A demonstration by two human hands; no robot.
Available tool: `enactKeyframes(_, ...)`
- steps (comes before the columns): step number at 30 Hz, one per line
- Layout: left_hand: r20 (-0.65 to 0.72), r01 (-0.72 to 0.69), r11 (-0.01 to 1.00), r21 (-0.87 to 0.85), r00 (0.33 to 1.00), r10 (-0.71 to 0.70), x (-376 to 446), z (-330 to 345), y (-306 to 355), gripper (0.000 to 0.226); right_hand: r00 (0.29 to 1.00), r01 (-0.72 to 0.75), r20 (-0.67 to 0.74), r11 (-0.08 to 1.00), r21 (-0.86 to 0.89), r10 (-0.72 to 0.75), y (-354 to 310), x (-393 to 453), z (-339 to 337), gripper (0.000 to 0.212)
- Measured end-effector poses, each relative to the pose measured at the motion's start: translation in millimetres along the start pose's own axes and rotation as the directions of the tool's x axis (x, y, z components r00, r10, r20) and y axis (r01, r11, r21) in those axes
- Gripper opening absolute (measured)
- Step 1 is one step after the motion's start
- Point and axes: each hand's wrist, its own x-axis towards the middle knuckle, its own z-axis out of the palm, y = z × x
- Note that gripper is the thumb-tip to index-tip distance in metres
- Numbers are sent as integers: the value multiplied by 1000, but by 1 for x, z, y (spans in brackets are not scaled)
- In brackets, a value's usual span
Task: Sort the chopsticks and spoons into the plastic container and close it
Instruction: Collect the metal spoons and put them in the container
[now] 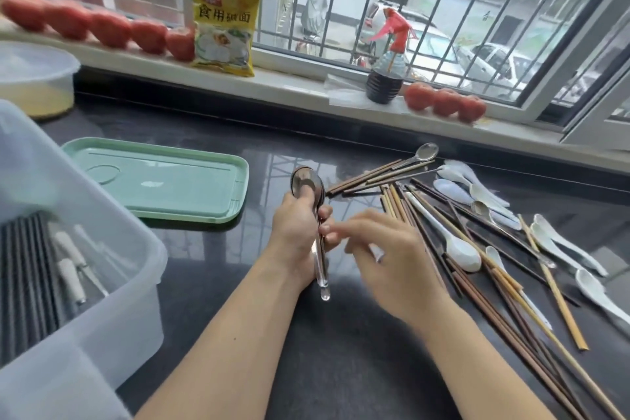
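Left hand (296,235): fingers gripped stacked metal spoons (308,186).
Right hand (392,256): blurred; grip unclear.
Container (102,249): near left, partly filled.
Lid (160,177): off.
Left: chopsticks (477,300), right.

The left hand (296,232) gripped a bunch of metal spoons (308,185), bowls pointing away, handles running down past the palm. The right hand (388,256) hovered just beside it, blurred, fingers loosely curled near the handles. To the right, chopsticks (484,283) and white spoons (559,249) lay scattered on the dark counter (341,351), with one metal spoon (424,153) at the far edge of the pile. At near left stood the clear plastic container (102,300), some dark chopsticks inside it. Its green lid (160,179) lay flat beyond it. Tomatoes (112,29) lined the windowsill.
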Motion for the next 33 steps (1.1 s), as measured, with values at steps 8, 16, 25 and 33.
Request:
enactKeyframes(8, 98, -76, 994, 82, 993, 68, -10, 8, -10, 19, 707, -561, -342, 785, 263, 619, 30, 3, -23, 34)
enactKeyframes(16, 137, -217, 947, 236, 972, 189, -13, 14, -23, 22, 688, -711, -197, 703, 9, 698, 64, 57, -24, 25)
enactKeyframes(25, 112, -154, 970, 187, 985, 135, -5, 14, -24, 23, 408, -866, -238, 291, -408, 881, 242, 135, -62, 31)
enactKeyframes(33, 83, -103, 983, 151, 992, 91, -1, 14, -22, 21, 377, -922, -311, 323, -212, 873, 280, 140, -58, 29)
